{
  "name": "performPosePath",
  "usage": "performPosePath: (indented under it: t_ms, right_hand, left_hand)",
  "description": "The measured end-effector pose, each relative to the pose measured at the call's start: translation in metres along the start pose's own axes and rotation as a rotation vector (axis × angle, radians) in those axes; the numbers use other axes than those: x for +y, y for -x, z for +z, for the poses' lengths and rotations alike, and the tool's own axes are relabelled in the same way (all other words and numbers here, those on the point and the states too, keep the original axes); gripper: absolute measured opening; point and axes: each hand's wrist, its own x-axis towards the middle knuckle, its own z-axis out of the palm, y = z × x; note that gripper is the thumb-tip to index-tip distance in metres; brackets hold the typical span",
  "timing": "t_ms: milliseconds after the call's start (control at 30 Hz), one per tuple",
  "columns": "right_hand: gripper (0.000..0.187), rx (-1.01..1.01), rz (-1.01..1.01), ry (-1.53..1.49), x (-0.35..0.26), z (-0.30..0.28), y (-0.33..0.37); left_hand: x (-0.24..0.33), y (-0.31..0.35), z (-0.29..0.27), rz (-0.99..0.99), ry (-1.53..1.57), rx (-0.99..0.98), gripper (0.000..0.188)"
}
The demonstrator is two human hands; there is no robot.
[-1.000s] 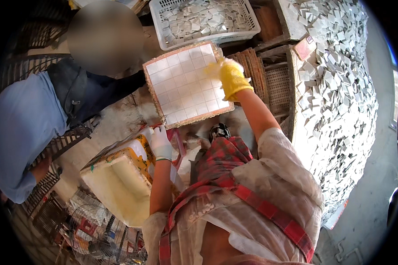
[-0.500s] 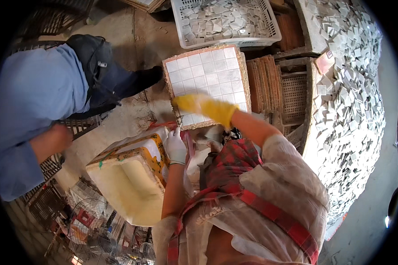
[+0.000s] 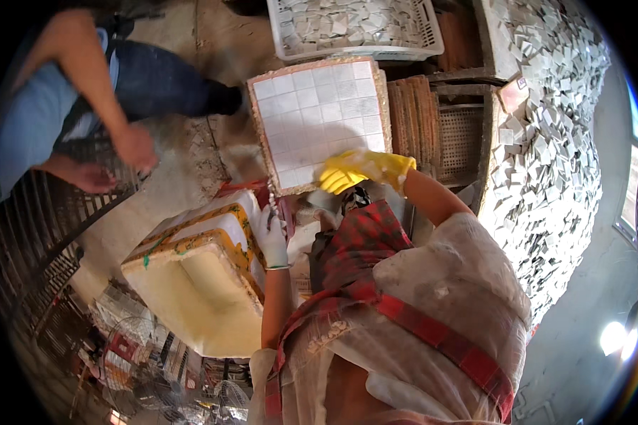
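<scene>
A square board (image 3: 260, 131) with a rough, crumbly edge carries rows of white square tiles (image 3: 319, 117). My right hand (image 3: 367, 170), in a yellow glove, is at the board's near edge. Its fingers stretch left over the lower tiles, with nothing seen in them. Just below the board's near left corner is my left hand (image 3: 271, 239), in a white glove with its fingers pointing up. A short line of small pale bits (image 3: 272, 198) hangs between that corner and the fingers. Whether the left fingers grip it is too blurred to tell.
An open foam box (image 3: 191, 297) stands to the left. Behind the board is a white crate (image 3: 358, 53) of loose tiles. Stacked brown boards (image 3: 412, 127) and a large tile heap (image 3: 546, 191) lie right. A co-worker's hand (image 3: 135, 147) is at far left.
My right hand has moved down and right across the tiles to the near edge. My left hand has dropped slightly from the corner. The co-worker has shifted, with both hands now showing.
</scene>
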Motion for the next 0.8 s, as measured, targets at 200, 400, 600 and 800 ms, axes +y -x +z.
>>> performPosePath:
  t_ms: [200,400,600,800]
  right_hand:
    - [0.054,-0.182,-0.206,-0.117,-0.019,0.056,-0.155]
    - [0.049,-0.184,0.102,0.396,0.058,0.094,-0.117]
    - [0.047,-0.102,0.500,0.621,-0.002,0.061,-0.027]
    - [0.050,-0.218,0.333,0.435,-0.080,0.004,0.002]
  left_hand:
    - [0.025,0.044,0.006,-0.073,-0.016,-0.028,0.041]
    - [0.048,0.071,0.012,0.071,-0.156,-0.055,0.044]
    - [0.093,0.085,0.030,0.245,-0.345,0.043,0.041]
    - [0.128,0.108,-0.012,0.444,-0.319,0.436,0.036]
